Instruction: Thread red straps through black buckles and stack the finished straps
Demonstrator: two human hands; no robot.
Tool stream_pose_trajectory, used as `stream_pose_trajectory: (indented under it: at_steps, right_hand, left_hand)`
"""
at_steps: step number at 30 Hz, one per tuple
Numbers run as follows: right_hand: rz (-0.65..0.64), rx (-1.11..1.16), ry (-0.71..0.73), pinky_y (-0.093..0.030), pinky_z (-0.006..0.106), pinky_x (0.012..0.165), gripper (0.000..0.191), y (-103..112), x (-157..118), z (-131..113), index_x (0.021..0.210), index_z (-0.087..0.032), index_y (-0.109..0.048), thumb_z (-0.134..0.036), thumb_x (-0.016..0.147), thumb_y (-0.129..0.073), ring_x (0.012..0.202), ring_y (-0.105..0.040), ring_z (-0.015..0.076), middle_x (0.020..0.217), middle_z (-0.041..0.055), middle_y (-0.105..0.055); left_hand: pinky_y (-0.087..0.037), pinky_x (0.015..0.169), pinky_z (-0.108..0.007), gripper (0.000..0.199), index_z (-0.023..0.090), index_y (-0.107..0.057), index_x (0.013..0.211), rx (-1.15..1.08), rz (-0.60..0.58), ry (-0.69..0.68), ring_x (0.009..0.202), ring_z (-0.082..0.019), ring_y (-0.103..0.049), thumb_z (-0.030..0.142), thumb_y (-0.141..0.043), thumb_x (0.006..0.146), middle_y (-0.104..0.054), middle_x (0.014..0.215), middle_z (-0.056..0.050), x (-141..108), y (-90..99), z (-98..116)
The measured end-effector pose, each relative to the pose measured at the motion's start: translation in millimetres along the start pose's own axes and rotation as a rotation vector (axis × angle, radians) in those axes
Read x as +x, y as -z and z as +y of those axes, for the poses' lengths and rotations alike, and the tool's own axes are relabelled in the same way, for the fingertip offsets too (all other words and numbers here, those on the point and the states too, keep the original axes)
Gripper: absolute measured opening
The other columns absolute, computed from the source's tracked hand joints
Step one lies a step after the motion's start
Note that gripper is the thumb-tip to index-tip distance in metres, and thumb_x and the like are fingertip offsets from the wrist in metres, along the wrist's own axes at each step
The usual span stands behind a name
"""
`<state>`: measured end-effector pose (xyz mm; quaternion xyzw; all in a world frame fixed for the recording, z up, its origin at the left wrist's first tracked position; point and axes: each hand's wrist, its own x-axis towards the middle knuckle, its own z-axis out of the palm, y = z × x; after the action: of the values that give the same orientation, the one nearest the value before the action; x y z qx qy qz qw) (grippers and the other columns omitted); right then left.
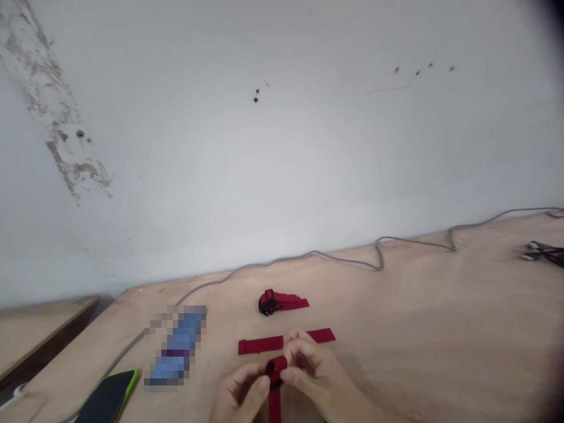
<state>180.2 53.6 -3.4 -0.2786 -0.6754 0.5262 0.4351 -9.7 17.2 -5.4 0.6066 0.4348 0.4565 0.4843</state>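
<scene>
With my two hands I hold a red strap (277,364) at the lower edge of my view, a little to the front of my body, over the wooden table (418,329). My left hand (240,392) takes it from the left side, the thumb and the fingers closed narrow on the curled part. My right hand (314,371) takes the same strap from the right side, also with a narrow pinch between the thumb and the bent fingers. Between my fingertips the strap makes a small loop, and just under this loop there is something dark, too small for me to say what it is. From there a straight red tail goes downward between my hands and leaves the view at the bottom. Just behind my fingers a flat red strip (261,345) lies across the table, and my right hand hides a part of it; I cannot tell if the fingers touch it. Farther back lies a bundle of red straps (286,301), with black parts gathered at its left end. To the left there is a blue object (176,346), blurred in squares, with a dark red band across it. Nearer to me, at the lower left, a phone (108,398) with a bright green edge lies with its dark face up. A long grey cable (317,253) runs along the back of the table, near the pale wall (308,176), and comes down on the left toward the phone. At the far right are some black cables (549,254) with light ends.
</scene>
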Motion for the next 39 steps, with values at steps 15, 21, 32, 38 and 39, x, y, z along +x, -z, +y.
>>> stream_pose_trajectory:
  at_steps: [15, 21, 32, 38, 39]
  right_hand:
    - [0.017, -0.144, -0.166, -0.044, 0.026, 0.067, 0.005, -2.1, -1.7, 15.1, 0.082, -0.020, -0.061, -0.021, 0.086, -0.061, 0.072, -0.058, 0.0158, 0.075, -0.0019, -0.062]
    - [-0.072, -0.192, -0.146, -0.046, 0.027, 0.072, 0.008, -1.4, -5.0, 8.1, 0.084, -0.021, -0.061, -0.024, 0.091, -0.056, 0.079, -0.062, 0.0176, 0.085, 0.0003, -0.068]
    - [-0.012, -0.461, -0.126, -0.044, 0.030, 0.068, 0.010, 19.0, -1.7, -7.5, 0.083, -0.021, -0.055, -0.027, 0.090, -0.053, 0.075, -0.058, 0.0190, 0.082, 0.0013, -0.062]
    - [-0.132, -0.631, 0.166, -0.045, 0.033, 0.082, 0.022, 20.8, -3.4, -11.9, 0.085, -0.023, -0.054, -0.016, 0.072, -0.070, 0.092, -0.059, 0.0220, 0.099, 0.0023, -0.065]
    - [-0.170, -0.669, 0.188, -0.045, 0.033, 0.082, 0.019, 20.3, -3.3, -11.0, 0.082, -0.023, -0.055, -0.015, 0.073, -0.069, 0.090, -0.059, 0.0218, 0.097, 0.0019, -0.067]
  left_hand:
    - [-0.060, 0.085, -0.033, 0.026, 0.021, -0.072, 0.095, 0.214, 0.191, -0.209, 0.096, -0.026, -0.074, 0.035, -0.082, 0.074, -0.078, 0.101, -0.008, 1.5, 11.6, -15.7]
    - [-0.057, 0.093, -0.033, 0.049, 0.031, -0.064, 0.127, 0.720, 0.025, -0.508, 0.104, -0.025, -0.072, 0.018, -0.074, 0.080, -0.075, 0.118, -0.005, -2.2, 12.9, -14.1]
    - [-0.055, 0.094, -0.034, 0.039, 0.026, -0.066, 0.123, 1.015, 0.195, -0.691, 0.100, -0.026, -0.075, 0.024, -0.065, 0.084, -0.078, 0.111, -0.009, -4.7, 25.5, -17.6]
    - [-0.058, 0.089, -0.035, 0.040, 0.026, -0.065, 0.124, 1.045, 0.022, -0.600, 0.100, -0.027, -0.073, 0.024, -0.064, 0.083, -0.077, 0.109, -0.009, -1.0, 21.8, -16.1]
    - [-0.059, 0.088, -0.035, 0.042, 0.025, -0.064, 0.125, 1.047, -0.008, -0.613, 0.099, -0.027, -0.073, 0.022, -0.064, 0.083, -0.077, 0.109, -0.009, -0.4, 22.4, -17.6]
